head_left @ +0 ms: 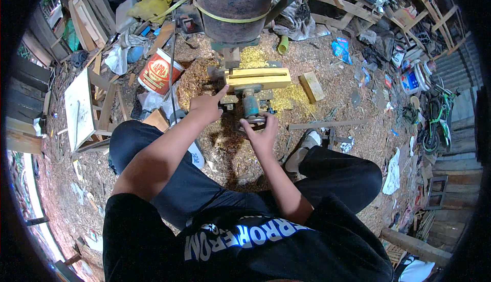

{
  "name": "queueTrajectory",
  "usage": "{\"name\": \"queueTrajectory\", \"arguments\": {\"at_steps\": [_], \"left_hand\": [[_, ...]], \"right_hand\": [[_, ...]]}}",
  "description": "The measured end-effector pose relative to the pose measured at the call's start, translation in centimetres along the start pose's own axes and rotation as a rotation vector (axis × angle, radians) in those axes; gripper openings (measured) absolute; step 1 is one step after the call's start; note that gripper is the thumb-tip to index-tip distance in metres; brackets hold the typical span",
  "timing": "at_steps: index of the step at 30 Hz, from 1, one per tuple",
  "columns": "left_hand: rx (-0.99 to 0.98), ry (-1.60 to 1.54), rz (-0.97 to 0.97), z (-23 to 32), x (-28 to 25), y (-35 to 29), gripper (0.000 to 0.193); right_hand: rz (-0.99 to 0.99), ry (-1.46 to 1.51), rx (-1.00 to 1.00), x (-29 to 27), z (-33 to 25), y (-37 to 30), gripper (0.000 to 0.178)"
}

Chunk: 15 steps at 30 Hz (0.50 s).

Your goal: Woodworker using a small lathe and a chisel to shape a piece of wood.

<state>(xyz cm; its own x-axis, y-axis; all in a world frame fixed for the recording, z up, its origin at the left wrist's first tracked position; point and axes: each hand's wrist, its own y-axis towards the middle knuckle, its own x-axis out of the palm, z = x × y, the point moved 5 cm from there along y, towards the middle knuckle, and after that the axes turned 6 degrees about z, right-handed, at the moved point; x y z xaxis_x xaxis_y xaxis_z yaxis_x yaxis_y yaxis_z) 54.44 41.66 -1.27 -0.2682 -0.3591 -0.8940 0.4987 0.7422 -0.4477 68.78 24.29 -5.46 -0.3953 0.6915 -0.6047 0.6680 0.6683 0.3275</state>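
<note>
A yellow wooden block (276,81) with a long dark slot in its top lies crosswise in a worn metal clamp with a greenish screw housing (250,103). Below the machine's head, a dark tool bit (230,71) stands at the block's left end. My left hand (205,108) reaches out with its index finger straight, the tip at the block's left end; the other fingers are loosely curled and hold nothing that I can see. Wrapped round the rim of a round metal handwheel (255,121) at the near end of the screw is my right hand (264,133).
Over the block stands a big rusty machine column (232,6). Sawdust covers the ground. A white-and-red bucket (157,72) and a wooden stool (82,105) on its side are at left. On the right are a loose wood block (312,87), a wooden strip (330,124) and a small bicycle (437,123).
</note>
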Motion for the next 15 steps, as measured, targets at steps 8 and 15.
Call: {"name": "queueTrajectory", "arguments": {"at_steps": [8, 15], "left_hand": [[0.049, -0.006, -0.016, 0.0, 0.0, -0.5, 0.091], [0.082, 0.016, -0.024, -0.8, 1.6, -0.7, 0.080]], "right_hand": [[-0.153, 0.979, 1.118, 3.6, 5.7, -1.4, 0.056], [-0.013, 0.074, 0.218, 1.2, 1.6, 0.0, 0.064]]}}
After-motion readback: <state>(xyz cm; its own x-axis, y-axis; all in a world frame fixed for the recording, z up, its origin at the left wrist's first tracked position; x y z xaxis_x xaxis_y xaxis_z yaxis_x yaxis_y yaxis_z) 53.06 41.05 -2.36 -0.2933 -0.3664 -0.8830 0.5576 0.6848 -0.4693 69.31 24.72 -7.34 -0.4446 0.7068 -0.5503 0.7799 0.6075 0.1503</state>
